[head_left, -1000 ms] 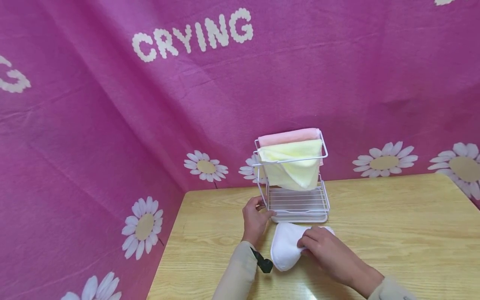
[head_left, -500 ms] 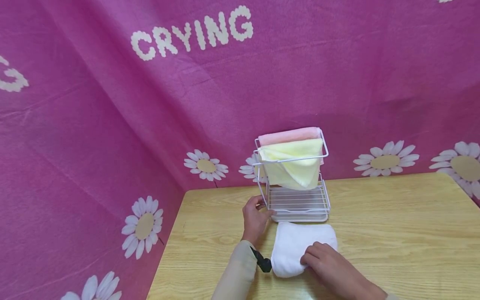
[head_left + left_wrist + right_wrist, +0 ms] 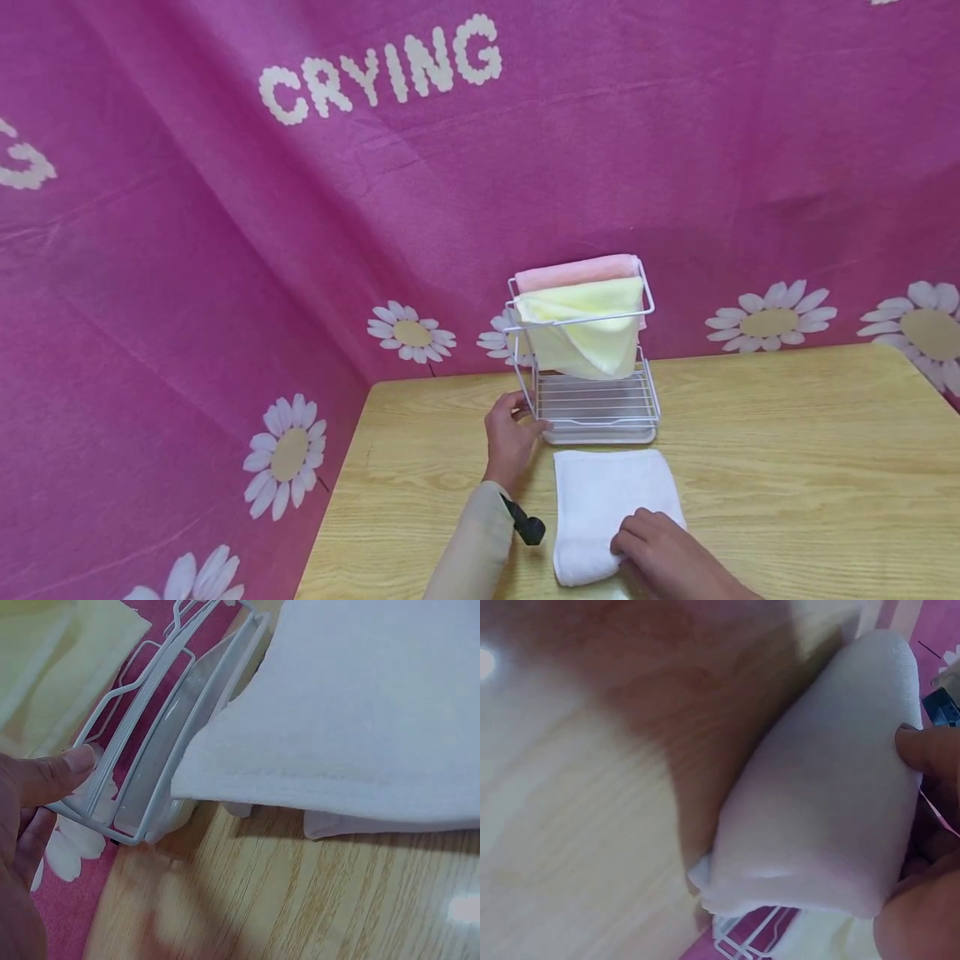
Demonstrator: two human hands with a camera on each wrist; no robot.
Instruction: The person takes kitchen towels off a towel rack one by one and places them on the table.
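Observation:
My left hand [image 3: 510, 437] grips the left side of a white wire rack [image 3: 598, 424]; in the left wrist view its thumb presses on the wire [image 3: 97, 724]. A folded white towel [image 3: 611, 496] lies in front of the rack, its near edge pinched by my right hand [image 3: 667, 554]. The right wrist view has the towel [image 3: 817, 772] raised at the thumb, with the other fingers partly hidden behind it. Over the rack's upper bars hang a yellow towel [image 3: 592, 333] and, behind it, a pink towel [image 3: 577, 272].
A white drip tray [image 3: 600, 437] sits under the rack's lower wires. The wooden table [image 3: 787, 450] extends to both sides. Close behind the rack stands a purple cloth backdrop [image 3: 675, 183] with daisies and lettering. A black strap piece [image 3: 528, 529] sticks out from my left sleeve.
My right hand has drawn the white towel's near edge toward me and slightly right, so the towel has gone from bunched to flatter and longer. The left hand stays on the rack.

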